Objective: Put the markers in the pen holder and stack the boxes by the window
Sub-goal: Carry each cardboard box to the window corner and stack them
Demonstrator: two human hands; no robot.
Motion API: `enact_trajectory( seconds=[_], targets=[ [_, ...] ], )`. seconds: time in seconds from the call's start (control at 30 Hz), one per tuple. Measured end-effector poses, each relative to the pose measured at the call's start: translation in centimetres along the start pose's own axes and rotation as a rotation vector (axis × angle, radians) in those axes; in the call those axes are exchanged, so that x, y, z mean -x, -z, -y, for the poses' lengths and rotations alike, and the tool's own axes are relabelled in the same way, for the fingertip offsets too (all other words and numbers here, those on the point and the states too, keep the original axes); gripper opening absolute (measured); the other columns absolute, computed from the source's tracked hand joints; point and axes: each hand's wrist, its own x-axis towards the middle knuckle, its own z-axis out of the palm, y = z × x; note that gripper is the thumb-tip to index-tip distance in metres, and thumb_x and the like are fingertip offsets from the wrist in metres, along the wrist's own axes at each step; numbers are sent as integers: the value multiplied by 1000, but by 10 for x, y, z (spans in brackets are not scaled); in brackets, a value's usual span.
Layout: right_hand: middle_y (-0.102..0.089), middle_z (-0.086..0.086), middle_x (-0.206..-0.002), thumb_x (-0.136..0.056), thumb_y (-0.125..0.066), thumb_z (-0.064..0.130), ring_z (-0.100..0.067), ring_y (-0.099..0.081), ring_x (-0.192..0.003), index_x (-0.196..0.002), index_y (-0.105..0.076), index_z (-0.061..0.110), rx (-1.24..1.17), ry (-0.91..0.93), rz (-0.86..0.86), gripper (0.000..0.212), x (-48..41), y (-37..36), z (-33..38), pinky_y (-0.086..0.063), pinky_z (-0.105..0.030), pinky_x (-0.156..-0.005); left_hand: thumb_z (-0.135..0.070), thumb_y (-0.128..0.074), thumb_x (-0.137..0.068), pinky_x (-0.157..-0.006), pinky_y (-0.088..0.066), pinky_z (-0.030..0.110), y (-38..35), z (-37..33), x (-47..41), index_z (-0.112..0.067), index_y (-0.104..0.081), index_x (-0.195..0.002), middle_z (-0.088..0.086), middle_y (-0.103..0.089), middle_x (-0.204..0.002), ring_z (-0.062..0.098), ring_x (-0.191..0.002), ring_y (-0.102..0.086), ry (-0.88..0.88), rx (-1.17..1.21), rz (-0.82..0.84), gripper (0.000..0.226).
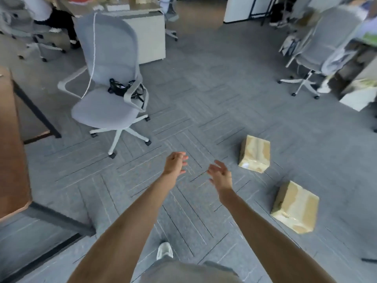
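Two taped cardboard boxes lie apart on the grey carpet at the right: the farther box (255, 153) and the nearer box (295, 207). Both my arms reach forward over the floor. My left hand (175, 163) is empty with its fingers spread, left of the farther box. My right hand (221, 176) is also empty and spread, a short way left of the farther box and touching nothing. No markers, pen holder or window show in this view.
A grey office chair (108, 86) with a black strap bundle (124, 88) on its seat stands ahead at the left. A brown table (12, 152) lines the left edge. Another chair (318, 52), desks and seated people fill the back. My shoe (164, 250) shows below.
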Motion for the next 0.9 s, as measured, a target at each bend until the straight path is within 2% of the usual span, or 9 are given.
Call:
enact_trajectory(
  seconds=[0.07, 0.13, 0.33, 0.5, 0.63, 0.77, 0.9],
  targets=[
    [-62, -8, -121, -96, -51, 2, -28, -60, -114, -137, -47, 11, -64, 2, -82, 43, -22, 19, 11, -47, -42, -99, -15, -36, -100, -75, -51, 33, -28, -14, -29, -7, -56, -122, 10, -63, -123, 18, -98, -58, 9, -72, 75, 30],
    [-61, -10, -123, -97, -52, 4, -28, -60, -112, -138, -46, 9, -91, -5, -168, 41, -41, 40, 18, -47, -43, -99, -15, -39, -99, -68, -49, 29, -60, -23, -52, -9, -57, -120, 8, -64, -121, 18, -96, -59, 27, -132, 146, 28],
    [-59, -11, -128, -99, -54, 27, -24, -61, -106, -138, -49, 9, -170, -13, -358, 43, -112, 99, 37, -49, -36, -91, -22, -44, -99, -67, -50, 29, -168, -53, -116, -15, -56, -111, 5, -64, -115, 17, -94, -59, 49, -270, 349, 19],
    [-61, -11, -126, -100, -53, 27, -21, -62, -101, -135, -52, 8, -290, -20, -464, 40, -195, 153, 66, -46, -44, -99, -21, -44, -100, -67, -50, 28, -261, -78, -174, -11, -57, -119, 3, -63, -111, 17, -94, -59, -2, -356, 420, 25],
    [-62, -9, -122, -100, -51, 32, -22, -62, -101, -129, -55, 11, -315, -59, -465, 36, -260, 199, 89, -46, -46, -99, -23, -46, -99, -76, -54, 33, -328, -96, -216, -11, -56, -122, 3, -63, -113, 17, -96, -60, 22, -406, 429, 28],
    [-61, -10, -127, -100, -52, 32, -22, -63, -101, -134, -53, 7, -267, -54, -460, 43, -319, 240, 109, -48, -37, -89, -22, -44, -100, -75, -53, 33, -387, -108, -253, -10, -55, -121, 3, -63, -111, 17, -96, -60, 24, -425, 415, 26],
    [-63, -8, -122, -99, -53, 32, -20, -64, -97, -132, -56, 7, -231, -103, -481, 41, -369, 278, 123, -45, -34, -84, -21, -44, -100, -89, -52, 42, -446, -115, -287, -11, -57, -120, 1, -62, -108, 18, -96, -59, 67, -475, 421, 26]
  ],
)
